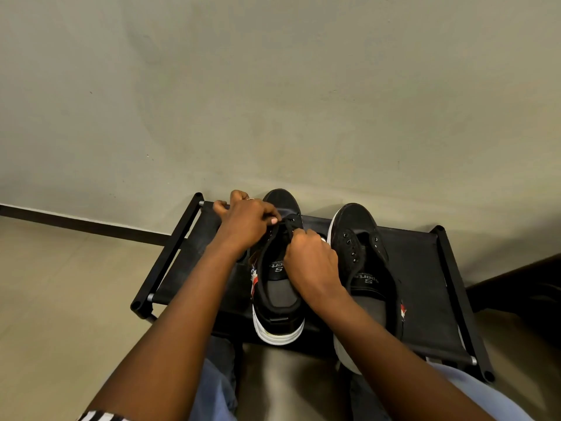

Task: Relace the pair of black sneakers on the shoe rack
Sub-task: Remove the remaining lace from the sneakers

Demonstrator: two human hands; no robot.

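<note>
Two black sneakers with white soles stand side by side on a low black shoe rack (425,299), toes toward the wall. Over the left sneaker (277,299) both hands work near its front eyelets. My left hand (246,221) pinches a black lace (287,230) at the left eyelet row. My right hand (312,259) grips the same lace a little nearer to me. The right sneaker (358,238) has bare eyelets with no lace in them, and my right forearm crosses its heel.
The rack stands against a plain grey-green wall (273,86) with a dark skirting strip (91,223). Beige floor tiles (60,299) lie to the left. My knees in blue jeans (218,375) are just under the rack's near edge. A dark object (522,284) sits at the right.
</note>
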